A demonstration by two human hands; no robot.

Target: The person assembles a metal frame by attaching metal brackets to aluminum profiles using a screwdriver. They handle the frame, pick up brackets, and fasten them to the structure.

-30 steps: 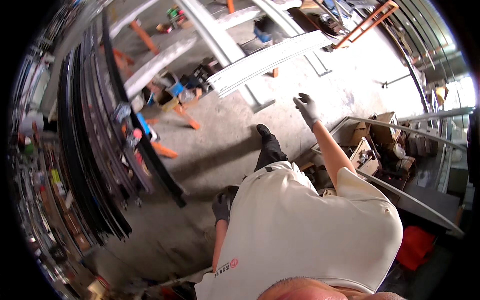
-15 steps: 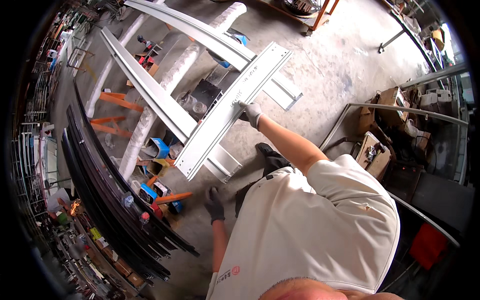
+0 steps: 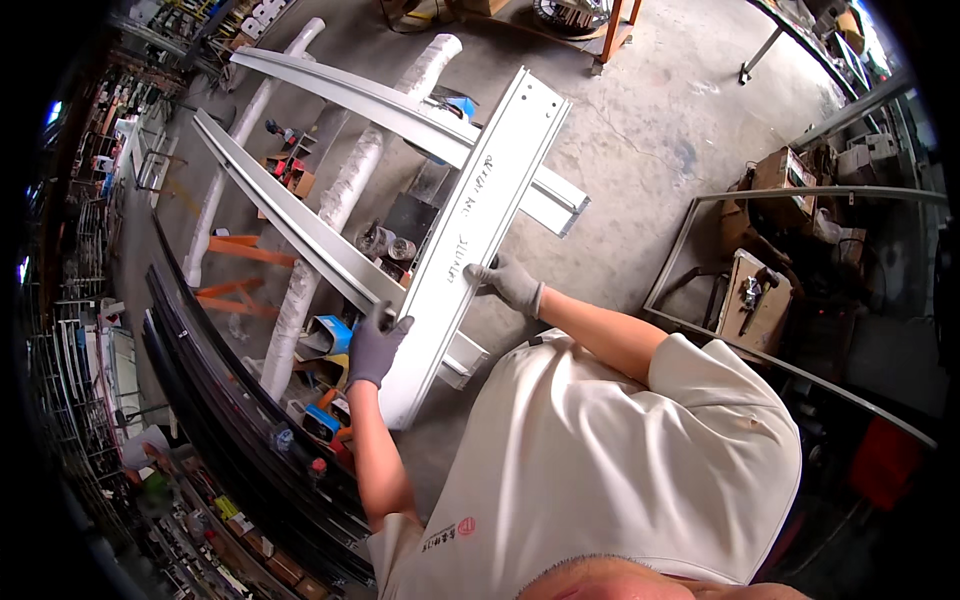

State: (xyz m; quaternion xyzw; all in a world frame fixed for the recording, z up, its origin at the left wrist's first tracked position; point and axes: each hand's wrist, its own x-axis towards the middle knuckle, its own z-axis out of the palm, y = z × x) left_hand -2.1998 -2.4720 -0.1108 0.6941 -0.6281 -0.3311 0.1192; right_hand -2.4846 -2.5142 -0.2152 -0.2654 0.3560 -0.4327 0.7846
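Since half a second ago, the left hand (image 3: pixel 378 348) has come up from beside the person's leg to the panel (image 3: pixel 478 230), and the panel's near end now reaches closer to the person. On my remote feed I see the right hand (image 3: pixel 513 285) at the panel's right edge, pinching it: thumb over the upper face, the other fingers mostly hidden below. At the panel's left edge, nearer its close end, the left hand's thumb and fingers stand apart around the rim; I cannot tell whether they press on it. Both hands wear grey gloves.

I have the panel lying face up across two white rails, the near rail (image 3: pixel 290 205) and the far rail (image 3: pixel 370 95), whose ends stick out on its right. It is white, with dark handwriting along its face and small holes at its far end. Left of the panel, wrapped bars (image 3: pixel 343 195) run under the rails, and a blue box (image 3: pixel 335 333) sits on that side too. Farther left of the panel I see black bars (image 3: pixel 240 470); well to its right, a metal frame (image 3: pixel 820 190) and cardboard boxes (image 3: pixel 785 170).
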